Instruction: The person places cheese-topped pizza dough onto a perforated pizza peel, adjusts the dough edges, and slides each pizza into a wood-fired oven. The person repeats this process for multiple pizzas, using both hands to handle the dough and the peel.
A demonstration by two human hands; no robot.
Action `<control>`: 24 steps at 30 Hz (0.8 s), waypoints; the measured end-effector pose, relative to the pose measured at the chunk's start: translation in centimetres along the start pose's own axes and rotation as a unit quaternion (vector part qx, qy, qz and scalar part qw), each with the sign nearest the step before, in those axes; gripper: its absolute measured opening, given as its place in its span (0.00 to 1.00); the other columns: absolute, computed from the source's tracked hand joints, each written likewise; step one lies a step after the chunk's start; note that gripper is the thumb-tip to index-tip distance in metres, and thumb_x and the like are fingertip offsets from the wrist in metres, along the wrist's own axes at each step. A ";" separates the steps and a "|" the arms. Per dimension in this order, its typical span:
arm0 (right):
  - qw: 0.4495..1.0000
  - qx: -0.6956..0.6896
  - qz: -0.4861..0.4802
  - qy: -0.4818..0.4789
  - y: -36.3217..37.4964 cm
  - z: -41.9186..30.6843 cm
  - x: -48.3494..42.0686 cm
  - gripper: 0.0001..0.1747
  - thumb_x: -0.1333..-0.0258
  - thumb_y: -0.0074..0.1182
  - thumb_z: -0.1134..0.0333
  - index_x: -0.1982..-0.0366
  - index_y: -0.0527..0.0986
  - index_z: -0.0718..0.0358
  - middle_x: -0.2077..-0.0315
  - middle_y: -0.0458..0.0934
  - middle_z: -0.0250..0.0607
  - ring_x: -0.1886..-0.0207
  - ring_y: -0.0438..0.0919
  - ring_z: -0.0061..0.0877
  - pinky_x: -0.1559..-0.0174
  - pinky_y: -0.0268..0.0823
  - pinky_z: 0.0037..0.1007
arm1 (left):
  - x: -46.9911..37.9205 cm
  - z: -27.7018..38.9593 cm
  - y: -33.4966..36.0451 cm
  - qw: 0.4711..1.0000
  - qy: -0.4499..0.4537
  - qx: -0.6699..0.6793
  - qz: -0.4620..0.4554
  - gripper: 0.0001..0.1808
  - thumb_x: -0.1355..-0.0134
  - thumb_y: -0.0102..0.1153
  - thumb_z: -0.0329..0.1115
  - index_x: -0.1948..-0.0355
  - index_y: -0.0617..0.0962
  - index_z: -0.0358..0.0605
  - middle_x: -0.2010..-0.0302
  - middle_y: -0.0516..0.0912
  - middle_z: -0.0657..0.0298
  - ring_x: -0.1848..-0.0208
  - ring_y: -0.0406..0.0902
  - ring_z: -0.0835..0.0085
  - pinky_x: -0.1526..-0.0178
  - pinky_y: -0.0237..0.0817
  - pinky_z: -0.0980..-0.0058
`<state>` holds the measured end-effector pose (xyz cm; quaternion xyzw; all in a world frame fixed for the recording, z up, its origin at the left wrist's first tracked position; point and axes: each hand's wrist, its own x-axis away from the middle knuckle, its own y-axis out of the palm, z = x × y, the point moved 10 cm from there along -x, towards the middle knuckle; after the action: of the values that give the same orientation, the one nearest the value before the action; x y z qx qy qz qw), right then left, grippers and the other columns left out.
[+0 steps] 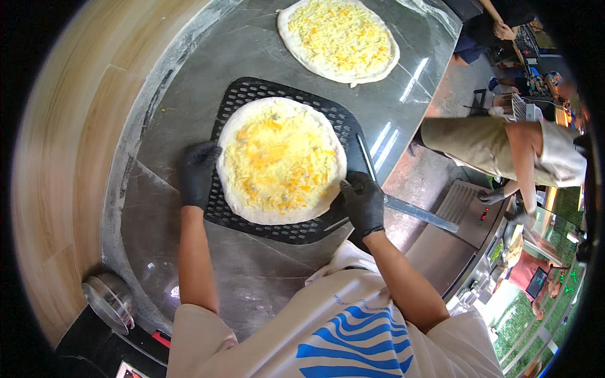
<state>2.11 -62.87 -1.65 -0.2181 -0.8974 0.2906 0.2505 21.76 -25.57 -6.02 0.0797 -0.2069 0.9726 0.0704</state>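
Observation:
An unbaked pizza (283,160) topped with shredded white and orange cheese lies on a black perforated pizza peel (243,90). My left hand (198,172), in a black glove, has its curled fingers at the left rim of the dough. On the opposite side my right hand (364,201), gloved too, touches the dough's rim with its thumb; its other fingers are partly hidden. Beneath and beyond that hand runs the peel's metal handle (420,215), pointing off the counter. A second cheese-topped pizza (342,38) rests directly on the dark stone counter (189,108) farther off.
Flour dusts the counter's raised left border (127,156), beside a wood-look panel (90,141). A clear round container (111,302) stands at lower left. To the right, a gloved co-worker (496,151) bends over a steel worktop unit (453,236). Other people are farther back.

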 end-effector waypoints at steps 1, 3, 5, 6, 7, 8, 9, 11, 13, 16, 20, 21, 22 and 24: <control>1.000 0.011 0.010 0.004 0.2 -0.3 -0.3 0.14 0.42 0.64 0.67 0.59 0.83 0.70 0.64 0.85 0.55 0.61 0.85 0.45 0.55 0.75 0.40 | 0.0 0.0 0.1 1.000 -0.003 -0.016 -0.001 0.10 0.34 0.65 0.29 0.54 0.85 0.36 0.55 0.88 0.61 0.53 0.83 0.73 0.45 0.73 0.71; 0.999 0.035 0.017 0.010 0.8 -0.6 -0.8 0.15 0.44 0.65 0.66 0.60 0.82 0.70 0.66 0.85 0.56 0.61 0.84 0.46 0.55 0.75 0.40 | -0.1 0.0 0.4 1.000 -0.017 -0.022 -0.010 0.09 0.35 0.65 0.29 0.56 0.85 0.37 0.57 0.88 0.61 0.53 0.83 0.73 0.45 0.73 0.71; 0.998 0.065 0.014 0.002 1.4 -0.7 -1.3 0.16 0.44 0.67 0.65 0.60 0.82 0.70 0.66 0.85 0.55 0.61 0.84 0.45 0.55 0.75 0.40 | -0.1 -0.1 0.8 0.998 -0.041 0.012 -0.035 0.08 0.35 0.65 0.28 0.57 0.85 0.37 0.57 0.87 0.62 0.54 0.82 0.74 0.46 0.72 0.72; 0.998 0.066 -0.002 0.014 1.8 -0.4 -1.5 0.15 0.43 0.66 0.64 0.60 0.82 0.70 0.66 0.85 0.55 0.62 0.84 0.44 0.56 0.74 0.41 | -0.2 0.3 0.7 0.999 -0.032 -0.019 -0.038 0.08 0.35 0.65 0.29 0.56 0.85 0.37 0.57 0.87 0.63 0.54 0.81 0.75 0.46 0.72 0.73; 0.999 0.033 -0.006 0.020 2.0 -0.1 -1.7 0.15 0.42 0.65 0.65 0.60 0.82 0.70 0.65 0.85 0.53 0.62 0.84 0.42 0.56 0.74 0.39 | -0.3 0.6 0.7 0.998 -0.019 -0.031 -0.044 0.09 0.34 0.65 0.30 0.55 0.84 0.37 0.58 0.86 0.64 0.54 0.80 0.76 0.47 0.72 0.74; 0.999 0.002 -0.014 0.037 2.1 0.5 -1.8 0.14 0.40 0.65 0.66 0.59 0.82 0.70 0.64 0.86 0.50 0.63 0.85 0.40 0.57 0.75 0.37 | -0.3 1.1 0.8 0.998 0.008 -0.021 -0.058 0.10 0.34 0.65 0.31 0.55 0.83 0.37 0.58 0.85 0.66 0.54 0.80 0.78 0.47 0.71 0.75; 0.998 -0.028 -0.024 0.053 2.2 1.1 -1.7 0.14 0.39 0.64 0.66 0.58 0.82 0.70 0.63 0.87 0.48 0.63 0.85 0.37 0.57 0.76 0.35 | -0.3 0.6 0.9 0.997 -0.015 -0.019 -0.069 0.10 0.32 0.64 0.32 0.54 0.83 0.37 0.57 0.85 0.66 0.54 0.80 0.77 0.47 0.71 0.74; 0.988 -0.109 -0.030 0.106 2.2 2.7 -1.3 0.12 0.38 0.62 0.67 0.57 0.82 0.68 0.63 0.86 0.45 0.64 0.84 0.35 0.58 0.76 0.35 | -0.5 -0.3 1.4 0.994 -0.032 0.040 -0.100 0.11 0.29 0.61 0.34 0.52 0.82 0.38 0.56 0.84 0.66 0.53 0.79 0.77 0.46 0.71 0.74; 0.945 -0.265 -0.065 0.178 3.1 4.3 -0.7 0.10 0.36 0.61 0.68 0.57 0.81 0.66 0.64 0.85 0.42 0.66 0.83 0.33 0.60 0.77 0.35 | -0.7 -1.9 1.6 0.985 -0.074 0.115 -0.105 0.13 0.28 0.59 0.37 0.50 0.82 0.40 0.56 0.84 0.66 0.54 0.79 0.77 0.46 0.70 0.74; 0.825 -0.478 -0.093 0.286 4.1 6.3 -0.2 0.07 0.34 0.58 0.68 0.58 0.79 0.62 0.67 0.81 0.37 0.68 0.81 0.27 0.64 0.78 0.33 | -1.1 -5.1 1.6 0.934 -0.181 0.301 -0.068 0.14 0.27 0.58 0.39 0.49 0.82 0.41 0.56 0.84 0.67 0.55 0.78 0.77 0.48 0.70 0.74; 0.909 -0.316 -0.058 0.266 0.2 8.7 -2.1 0.07 0.34 0.59 0.66 0.58 0.79 0.61 0.70 0.80 0.33 0.73 0.78 0.22 0.68 0.76 0.27 | -2.3 -5.8 0.5 0.882 -0.209 0.416 -0.067 0.16 0.27 0.56 0.40 0.46 0.82 0.40 0.53 0.84 0.61 0.53 0.79 0.73 0.47 0.71 0.71; 0.928 -0.265 -0.060 0.255 -0.8 8.9 -2.3 0.07 0.34 0.60 0.66 0.58 0.80 0.61 0.71 0.80 0.32 0.75 0.76 0.19 0.70 0.73 0.24 | -2.6 -5.9 -0.5 0.919 -0.202 0.333 -0.056 0.16 0.27 0.56 0.39 0.46 0.82 0.40 0.53 0.84 0.61 0.53 0.79 0.73 0.47 0.71 0.71; 0.957 -0.203 -0.079 0.191 -1.3 7.9 -3.0 0.08 0.36 0.60 0.67 0.58 0.80 0.63 0.72 0.79 0.32 0.74 0.77 0.21 0.69 0.74 0.27 | -3.0 -5.3 -1.2 0.952 -0.168 0.251 -0.053 0.16 0.27 0.56 0.39 0.46 0.82 0.41 0.53 0.84 0.61 0.53 0.79 0.73 0.47 0.71 0.71; 0.982 -0.118 -0.083 0.125 -2.4 6.4 -3.2 0.10 0.37 0.61 0.69 0.57 0.81 0.66 0.72 0.79 0.34 0.73 0.79 0.25 0.68 0.75 0.30 | -3.0 -4.2 -1.9 0.976 -0.125 0.176 -0.035 0.14 0.29 0.57 0.36 0.47 0.82 0.41 0.55 0.84 0.62 0.53 0.78 0.73 0.46 0.71 0.70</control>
<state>0.36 -69.02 -5.65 -0.2058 -0.9017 0.1314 0.3568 24.50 -22.42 -9.63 0.2187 -0.0369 0.9730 0.0632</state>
